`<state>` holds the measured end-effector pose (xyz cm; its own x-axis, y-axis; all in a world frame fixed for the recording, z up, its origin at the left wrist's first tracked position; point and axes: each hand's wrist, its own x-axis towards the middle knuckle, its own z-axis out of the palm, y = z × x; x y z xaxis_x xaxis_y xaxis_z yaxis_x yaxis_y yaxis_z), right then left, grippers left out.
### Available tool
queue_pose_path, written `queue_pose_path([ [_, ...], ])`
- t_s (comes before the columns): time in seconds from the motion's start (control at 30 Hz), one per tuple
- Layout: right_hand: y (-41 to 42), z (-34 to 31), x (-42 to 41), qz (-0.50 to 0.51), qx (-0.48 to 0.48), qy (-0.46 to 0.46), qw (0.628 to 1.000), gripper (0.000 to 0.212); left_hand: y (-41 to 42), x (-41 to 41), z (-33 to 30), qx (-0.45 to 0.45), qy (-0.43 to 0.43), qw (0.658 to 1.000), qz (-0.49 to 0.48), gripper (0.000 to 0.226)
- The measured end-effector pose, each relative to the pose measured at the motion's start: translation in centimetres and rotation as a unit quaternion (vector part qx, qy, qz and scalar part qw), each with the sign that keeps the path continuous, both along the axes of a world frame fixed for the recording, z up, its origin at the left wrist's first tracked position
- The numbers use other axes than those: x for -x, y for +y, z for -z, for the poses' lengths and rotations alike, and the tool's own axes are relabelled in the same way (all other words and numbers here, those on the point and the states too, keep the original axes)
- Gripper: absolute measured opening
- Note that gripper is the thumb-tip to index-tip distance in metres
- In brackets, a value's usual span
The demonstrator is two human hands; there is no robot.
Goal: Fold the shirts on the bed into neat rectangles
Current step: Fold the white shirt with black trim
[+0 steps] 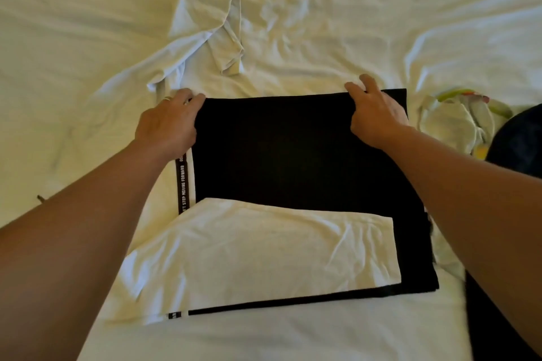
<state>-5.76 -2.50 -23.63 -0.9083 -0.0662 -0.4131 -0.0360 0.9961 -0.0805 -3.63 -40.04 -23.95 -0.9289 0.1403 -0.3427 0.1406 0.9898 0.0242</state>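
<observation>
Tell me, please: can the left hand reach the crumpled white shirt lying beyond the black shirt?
Probably yes. The left hand grips the black shirt's far left corner, and the crumpled white shirt lies just beyond it with only bare sheet between. It must release the corner first.

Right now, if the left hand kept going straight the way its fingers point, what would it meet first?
Probably the crumpled white shirt, which lies just beyond the left hand gripping the black shirt's far corner. Depth is unclear.

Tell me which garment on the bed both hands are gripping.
The black shirt with the white panel: the left hand and right hand hold its far corners. The crumpled white shirt behind and the patterned garment at right lie untouched.
</observation>
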Motion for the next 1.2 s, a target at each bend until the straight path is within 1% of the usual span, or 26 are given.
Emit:
queue_pose_path([
  [0.07, 0.2, 0.3, 0.8, -0.004, -0.004, -0.006, 1.0, 0.065, -0.5, 0.7, 0.2, 0.028, 0.004, 1.0, 0.006, 0.053],
  [0.17, 0.4, 0.4, 1.2, 0.002, -0.018, 0.009, 1.0, 0.052, -0.4, 0.7, 0.3, 0.062, 0.061, 0.996, 0.018, 0.034],
  [0.23, 0.5, 0.1, 0.8, 0.016, -0.023, 0.023, 0.999, 0.038, -0.3, -0.1, 0.2, 0.065, 0.086, 0.994, 0.012, 0.023],
  [0.3, 0.7, -0.3, -0.2, 0.017, -0.023, 0.038, 0.999, 0.026, -0.4, -1.1, -0.1, 0.056, 0.103, 0.993, 0.002, 0.017],
  [0.37, 1.1, -0.7, -1.7, 0.015, -0.008, 0.054, 0.998, 0.021, -0.5, -2.4, -0.5, 0.046, 0.122, 0.991, 0.002, 0.016],
  [0.47, 1.8, -1.4, -4.8, 0.028, 0.025, 0.059, 0.998, 0.024, -0.6, -5.4, -1.1, 0.031, 0.144, 0.989, 0.009, 0.015],
  [0.57, 2.3, -2.0, -8.8, 0.046, 0.029, 0.052, 0.997, 0.028, -0.8, -9.0, -1.6, 0.022, 0.153, 0.988, 0.017, 0.013],
  [0.6, 2.5, -2.1, -10.2, 0.05, 0.024, 0.053, 0.997, 0.027, -0.9, -10.3, -1.8, 0.021, 0.152, 0.988, 0.018, 0.012],
  [0.73, 3.3, -2.0, -14.9, 0.091, 0.039, 0.042, 0.994, 0.021, -0.9, -15.4, -2.2, 0.025, 0.141, 0.989, 0.028, 0.02],
  [0.87, 4.1, -1.9, -18.4, 0.138, 0.049, 0.054, 0.988, 0.015, -1.1, -19.2, -1.9, 0.022, 0.157, 0.987, 0.022, 0.02],
  [0.97, 4.9, -1.6, -19.9, 0.179, 0.044, 0.04, 0.982, 0.014, -1.0, -20.9, -1.1, 0.017, 0.171, 0.985, 0.023, 0.019],
  [1.1, 5.5, -1.0, -21.1, 0.186, 0.044, 0.045, 0.981, 0.015, -0.6, -22.6, -0.2, 0.012, 0.179, 0.983, 0.024, 0.022],
  [1.13, 5.5, -1.0, -21.3, 0.179, 0.039, 0.044, 0.982, 0.017, -0.5, -22.9, 0.0, 0.01, 0.178, 0.984, 0.022, 0.023],
  [1.2, 5.4, -0.9, -21.5, 0.141, 0.007, 0.036, 0.989, 0.028, -0.4, -23.4, 0.5, 0.003, 0.177, 0.984, 0.019, 0.027],
])
